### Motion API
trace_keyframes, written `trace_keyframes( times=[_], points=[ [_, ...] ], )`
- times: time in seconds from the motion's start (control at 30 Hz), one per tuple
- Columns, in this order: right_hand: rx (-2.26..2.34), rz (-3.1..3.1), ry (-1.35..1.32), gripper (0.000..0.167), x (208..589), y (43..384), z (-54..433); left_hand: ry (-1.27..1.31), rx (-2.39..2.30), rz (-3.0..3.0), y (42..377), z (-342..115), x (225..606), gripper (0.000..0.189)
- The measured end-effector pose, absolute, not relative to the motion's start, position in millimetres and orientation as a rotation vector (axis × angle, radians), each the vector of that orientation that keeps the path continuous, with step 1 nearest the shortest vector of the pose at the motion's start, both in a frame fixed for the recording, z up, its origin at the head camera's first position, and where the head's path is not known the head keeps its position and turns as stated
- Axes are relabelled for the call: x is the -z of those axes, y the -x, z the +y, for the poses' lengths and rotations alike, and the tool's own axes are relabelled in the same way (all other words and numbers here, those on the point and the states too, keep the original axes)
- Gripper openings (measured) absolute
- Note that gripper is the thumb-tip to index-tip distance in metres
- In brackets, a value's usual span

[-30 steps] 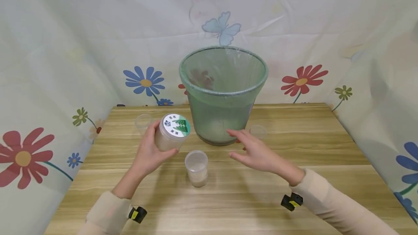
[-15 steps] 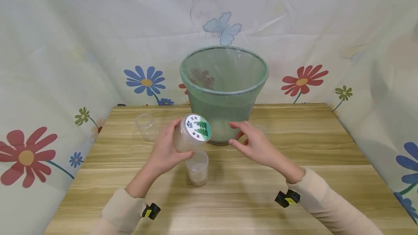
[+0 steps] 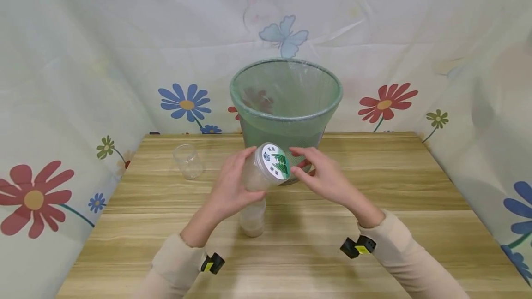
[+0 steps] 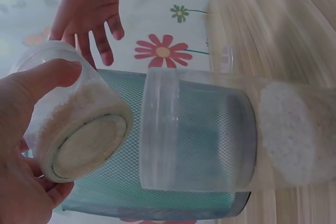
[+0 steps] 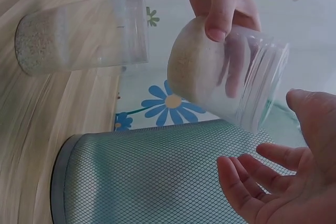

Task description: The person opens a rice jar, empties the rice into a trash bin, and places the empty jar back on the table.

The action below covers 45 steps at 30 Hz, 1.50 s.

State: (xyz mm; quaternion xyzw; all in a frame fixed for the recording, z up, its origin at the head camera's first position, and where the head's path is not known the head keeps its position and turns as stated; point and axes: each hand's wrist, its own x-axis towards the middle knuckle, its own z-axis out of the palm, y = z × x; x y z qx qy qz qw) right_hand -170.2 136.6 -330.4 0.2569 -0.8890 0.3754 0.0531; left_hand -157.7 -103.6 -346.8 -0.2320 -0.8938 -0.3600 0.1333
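Note:
My left hand (image 3: 226,188) grips a clear plastic jar (image 3: 254,173), tilted toward the right and partly filled with pale, rice-like grain (image 5: 186,66). On it sits a lid (image 3: 276,161) with a white-and-green label showing green leafy shapes. My right hand (image 3: 328,179) hovers beside the lid with its fingers loosely bent, a small gap between them in the right wrist view. Below the held jar stands a second clear jar (image 3: 251,221), lidless, with grain in its bottom; the left hand and held jar cover its top in the head view.
A green mesh wastebasket (image 3: 287,118) lined with clear film stands at the back middle of the wooden table (image 3: 137,225). An uncapped clear jar (image 3: 189,163) stands back left. Flowered cloth (image 3: 124,59) hangs around the table's back and sides.
My left hand has carried the jar to the right, over the second jar and up to my right hand, tilting it more. The right hand has shifted slightly left and up.

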Motion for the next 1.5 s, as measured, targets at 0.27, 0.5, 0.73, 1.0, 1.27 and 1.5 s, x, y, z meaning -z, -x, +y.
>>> trace_keyframes(
  times=[0.27, 0.5, 0.73, 1.0, 1.27, 1.5],
  points=[
    [-1.197, -2.711, -0.788, 0.049, 325.4, 169.6, 133.0, 0.749, 0.952, -2.602, 157.5, -94.8, 338.9, 0.091],
    [-1.182, -2.705, -0.804, 0.051, 316.1, 166.5, 131.7, 0.815, 0.878, -2.589, 156.8, -90.7, 331.0, 0.091],
    [-1.139, -2.714, -0.809, 0.053, 302.6, 163.6, 130.5, 0.820, 0.808, -2.605, 158.4, -86.9, 324.9, 0.091],
    [-1.019, -2.845, -0.695, 0.061, 294.2, 163.2, 125.1, 0.814, 0.751, -2.628, 159.5, -82.3, 323.9, 0.090],
    [-0.959, -2.812, -0.686, 0.065, 290.6, 168.4, 123.8, 0.829, 0.668, -2.595, 162.4, -76.7, 316.0, 0.089],
    [-0.985, -2.784, -0.719, 0.063, 290.3, 173.0, 124.6, 0.853, 0.634, -2.597, 166.4, -76.5, 310.9, 0.089]
  ],
)
